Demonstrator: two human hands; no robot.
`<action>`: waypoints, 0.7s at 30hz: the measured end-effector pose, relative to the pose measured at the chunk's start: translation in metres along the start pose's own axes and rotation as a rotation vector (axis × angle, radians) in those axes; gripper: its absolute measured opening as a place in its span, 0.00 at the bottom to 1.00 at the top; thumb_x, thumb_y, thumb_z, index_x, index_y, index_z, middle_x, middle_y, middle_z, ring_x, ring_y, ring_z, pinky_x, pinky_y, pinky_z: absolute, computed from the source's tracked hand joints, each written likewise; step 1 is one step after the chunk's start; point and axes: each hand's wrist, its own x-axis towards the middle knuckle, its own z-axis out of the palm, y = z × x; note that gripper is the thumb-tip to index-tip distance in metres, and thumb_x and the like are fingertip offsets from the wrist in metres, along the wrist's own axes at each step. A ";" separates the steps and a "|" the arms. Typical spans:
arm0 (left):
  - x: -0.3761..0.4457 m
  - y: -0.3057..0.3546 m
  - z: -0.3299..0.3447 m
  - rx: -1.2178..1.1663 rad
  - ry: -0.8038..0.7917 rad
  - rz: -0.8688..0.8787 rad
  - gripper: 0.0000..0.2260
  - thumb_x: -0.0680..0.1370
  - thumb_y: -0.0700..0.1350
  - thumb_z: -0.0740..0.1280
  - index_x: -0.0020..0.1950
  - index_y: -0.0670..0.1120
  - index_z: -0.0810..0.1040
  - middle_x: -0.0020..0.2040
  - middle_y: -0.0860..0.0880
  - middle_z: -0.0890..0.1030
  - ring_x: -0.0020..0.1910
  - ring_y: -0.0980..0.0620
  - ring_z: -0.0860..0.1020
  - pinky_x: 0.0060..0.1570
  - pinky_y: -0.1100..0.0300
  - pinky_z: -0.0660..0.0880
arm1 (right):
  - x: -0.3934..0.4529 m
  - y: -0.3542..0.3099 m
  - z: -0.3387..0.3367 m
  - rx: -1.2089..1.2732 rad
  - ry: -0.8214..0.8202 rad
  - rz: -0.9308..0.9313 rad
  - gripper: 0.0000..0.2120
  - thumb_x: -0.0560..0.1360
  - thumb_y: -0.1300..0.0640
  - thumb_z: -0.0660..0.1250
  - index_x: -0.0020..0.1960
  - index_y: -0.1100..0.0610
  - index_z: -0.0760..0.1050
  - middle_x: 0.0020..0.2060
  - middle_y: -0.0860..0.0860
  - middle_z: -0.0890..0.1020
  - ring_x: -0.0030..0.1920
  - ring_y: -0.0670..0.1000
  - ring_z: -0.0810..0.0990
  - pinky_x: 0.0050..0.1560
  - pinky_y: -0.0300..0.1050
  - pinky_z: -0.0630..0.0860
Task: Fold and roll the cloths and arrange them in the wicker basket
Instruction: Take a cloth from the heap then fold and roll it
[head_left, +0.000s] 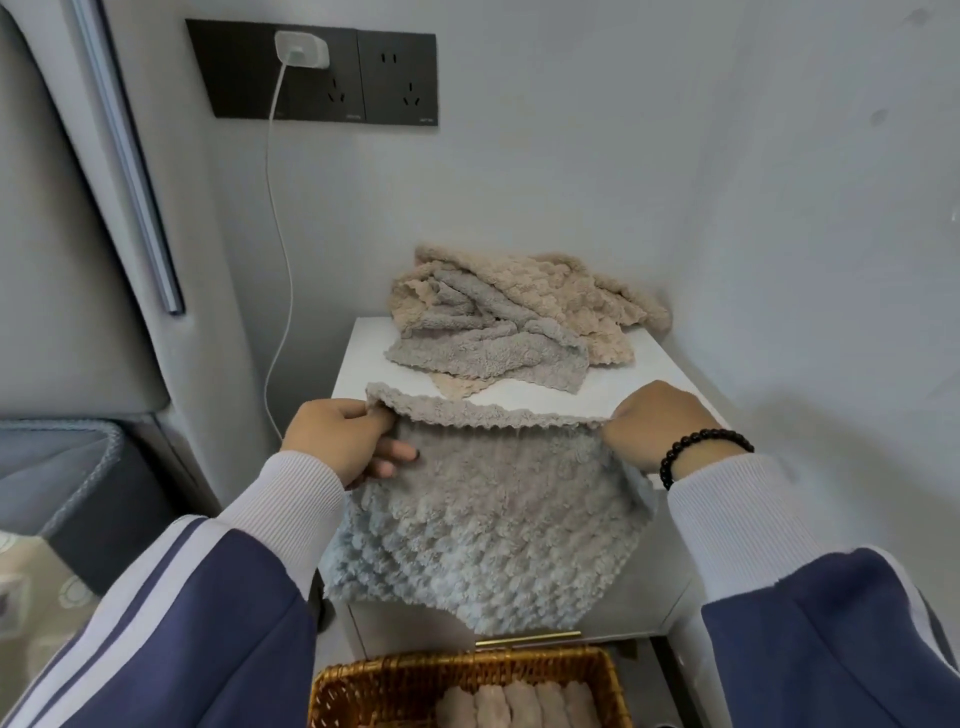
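Observation:
A fluffy grey cloth (488, 530) hangs in front of the white cabinet, held up by its top edge. My left hand (343, 441) pinches the top left corner, and my right hand (660, 421), with a black bead bracelet on the wrist, pinches the top right corner. Behind it, a loose pile of beige and grey cloths (509, 317) lies on the white cabinet top (654, 374). Below, at the bottom of the view, stands the wicker basket (395, 686) with several rolled pale cloths (519, 704) side by side in it.
The cabinet stands in a corner between two pale walls. A dark socket panel (322, 78) holds a white charger (301, 49) whose cable hangs down left of the cabinet. A grey padded headboard and a bed edge (62, 467) lie to the left.

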 end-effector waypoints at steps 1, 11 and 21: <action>0.003 0.002 0.002 -0.057 -0.007 -0.021 0.09 0.80 0.44 0.64 0.45 0.42 0.80 0.30 0.46 0.84 0.19 0.56 0.75 0.17 0.70 0.64 | 0.004 -0.001 0.001 0.022 0.006 0.024 0.13 0.72 0.63 0.59 0.30 0.57 0.64 0.25 0.53 0.73 0.27 0.54 0.73 0.27 0.39 0.64; 0.035 0.020 0.013 -0.426 -0.012 -0.064 0.06 0.80 0.40 0.64 0.52 0.43 0.80 0.49 0.43 0.84 0.48 0.49 0.83 0.42 0.56 0.78 | 0.033 -0.020 0.005 0.964 0.029 0.098 0.11 0.78 0.62 0.63 0.58 0.65 0.75 0.43 0.58 0.81 0.37 0.57 0.83 0.48 0.59 0.81; 0.028 0.021 0.002 -0.778 -0.065 -0.074 0.17 0.80 0.49 0.54 0.57 0.40 0.76 0.58 0.42 0.81 0.55 0.42 0.81 0.52 0.47 0.78 | 0.026 -0.028 0.014 1.198 0.132 -0.009 0.11 0.56 0.56 0.68 0.26 0.48 0.65 0.32 0.53 0.66 0.35 0.52 0.63 0.40 0.47 0.63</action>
